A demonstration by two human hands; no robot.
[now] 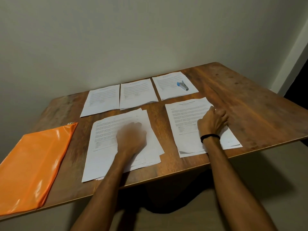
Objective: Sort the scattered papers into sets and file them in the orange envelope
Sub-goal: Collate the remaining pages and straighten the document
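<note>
I judge the sorting to be past halfway and the filing not yet begun. Across the middle of the frame, three squared-up sets lie side by side in a row: the left set (101,100), the middle set (138,93) and the right set (173,84), which has the one blue stapler (183,85) resting on it. Whether any of them is stapled I cannot tell.

Below that row lie two looser piles. The fanned pile (106,147) at lower centre is the untidiest, with several sheets splayed out at its right and bottom edges. The right pile (186,117) is nearer to square, though corners of lower sheets stick out beneath. That makes five lots of paper in all, three neat and two to finish.

My left hand (131,137) is over the fanned pile, but it is blurred, so I cannot tell whether its fingers are spread, pressing or gripping. My right hand (213,122), with a black band (210,137) at the wrist, rests on the right pile with fingers bent and the fingertips at the top sheet's right edge. Whether they pinch that sheet or only touch it, I cannot say.

The one orange envelope (33,164) lies flat at the lower left of the frame on the worktop (250,105), apart from every pile, and nothing shows of any paper in it. Left to do, as I judge it: square the two loose piles, then file all five sets.
</note>
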